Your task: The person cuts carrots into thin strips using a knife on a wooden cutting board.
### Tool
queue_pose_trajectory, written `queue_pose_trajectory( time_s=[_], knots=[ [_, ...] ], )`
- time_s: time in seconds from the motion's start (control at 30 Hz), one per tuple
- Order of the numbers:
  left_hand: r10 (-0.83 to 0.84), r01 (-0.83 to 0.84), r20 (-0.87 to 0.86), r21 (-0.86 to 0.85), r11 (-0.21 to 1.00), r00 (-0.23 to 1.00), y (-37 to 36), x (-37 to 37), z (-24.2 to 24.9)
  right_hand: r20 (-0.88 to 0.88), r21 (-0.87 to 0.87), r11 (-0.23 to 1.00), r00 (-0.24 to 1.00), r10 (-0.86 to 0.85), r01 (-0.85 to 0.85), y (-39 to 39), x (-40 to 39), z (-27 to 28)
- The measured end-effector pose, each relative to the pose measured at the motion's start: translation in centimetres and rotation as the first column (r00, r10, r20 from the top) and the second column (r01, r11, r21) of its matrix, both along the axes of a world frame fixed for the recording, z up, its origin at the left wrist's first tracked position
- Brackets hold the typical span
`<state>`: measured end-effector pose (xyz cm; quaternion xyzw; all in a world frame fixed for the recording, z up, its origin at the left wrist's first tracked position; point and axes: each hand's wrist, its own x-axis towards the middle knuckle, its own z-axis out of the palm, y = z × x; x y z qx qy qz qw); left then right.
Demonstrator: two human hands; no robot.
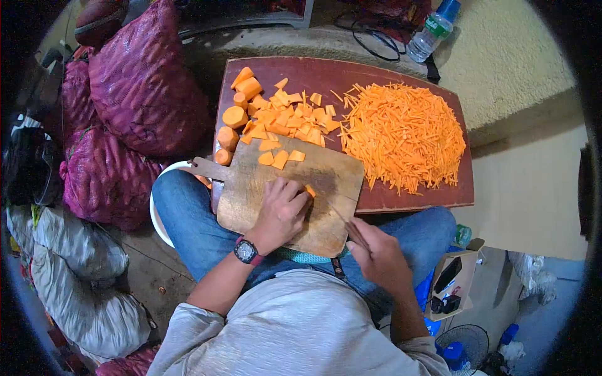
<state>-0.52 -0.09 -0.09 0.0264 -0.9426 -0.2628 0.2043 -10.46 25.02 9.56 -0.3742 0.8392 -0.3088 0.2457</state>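
A wooden cutting board [251, 188] with a short handle lies over the near edge of a red-brown tabletop [401, 199]. On it, my left hand [282, 210] has its fingers bent down around an orange carrot piece [310, 190], mostly hidden under the fingertips. My right hand [380, 257] is closed on the handle of a knife [357, 235]; the thin blade points up and left toward that piece, its edge hard to make out. A few flat carrot slices [280, 159] rest at the board's far side.
Behind the board are more carrot slices [282, 116] and thick carrot chunks [235, 117]. A large heap of carrot strips [407, 138] is at the right. Purple mesh sacks [147, 81] stand at left; a water bottle [433, 31] is at the back right.
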Motion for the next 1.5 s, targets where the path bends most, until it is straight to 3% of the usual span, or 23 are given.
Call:
queue_pose_trajectory(
  time_s=[0.13, 0.23, 0.47, 0.57, 0.87, 0.93, 1.07, 1.27, 1.33, 1.5],
  knots=[
    [-0.033, 0.034, 0.028, -0.052, 0.998, 0.999, 0.0, 0.1, 0.1, 0.030, 0.182, 0.981, 0.997, 0.068, -0.072, -1.7, 0.6, 1.9],
    [-0.037, 0.039, 0.030, -0.077, 0.996, 0.999, 0.1, 0.0, 0.3, 0.060, 0.225, 0.968, 0.993, 0.099, -0.110, -1.5, 0.9, 2.1],
    [-0.050, 0.056, 0.070, -0.088, 0.995, 0.996, 0.0, 0.1, 0.6, 0.080, 0.223, 0.966, 0.990, 0.117, -0.132, -2.9, 1.1, 1.0],
    [-0.041, 0.043, 0.019, -0.074, 0.996, 0.999, -0.1, -0.2, 0.7, 0.107, 0.144, 0.982, 0.988, 0.108, -0.123, -4.2, 0.9, 1.3],
    [-0.041, 0.042, 0.051, -0.028, 0.999, 0.998, 0.0, 0.0, 0.7, 0.156, 0.272, 0.959, 0.987, 0.041, -0.082, -4.3, 1.1, 0.6],
    [-0.045, 0.047, 0.035, -0.032, 0.998, 0.998, 0.0, 0.0, 0.7, 0.102, 0.173, 0.980, 0.991, 0.082, -0.098, -4.6, 0.9, 0.7],
    [-0.036, 0.037, 0.022, -0.037, 0.999, 0.999, -0.1, 0.4, 0.1, 0.170, 0.179, 0.978, 0.983, 0.073, -0.104, -4.0, 1.2, 1.6],
    [-0.019, 0.018, 0.039, 0.007, 1.000, 0.999, -0.2, 0.5, 0.1, 0.107, 0.166, 0.981, 0.991, 0.080, -0.097, -4.6, 0.9, 1.3],
    [-0.023, 0.023, 0.033, 0.006, 1.000, 0.999, -0.4, 0.4, 0.5, 0.185, 0.199, 0.973, 0.979, 0.081, -0.118, -4.0, 1.0, 2.1],
    [-0.002, 0.001, 0.040, 0.035, 0.999, 0.999, 0.1, 0.1, -0.1, 0.122, 0.176, 0.979, 0.989, 0.080, -0.101, -4.6, 0.6, 1.0]
  ],
)
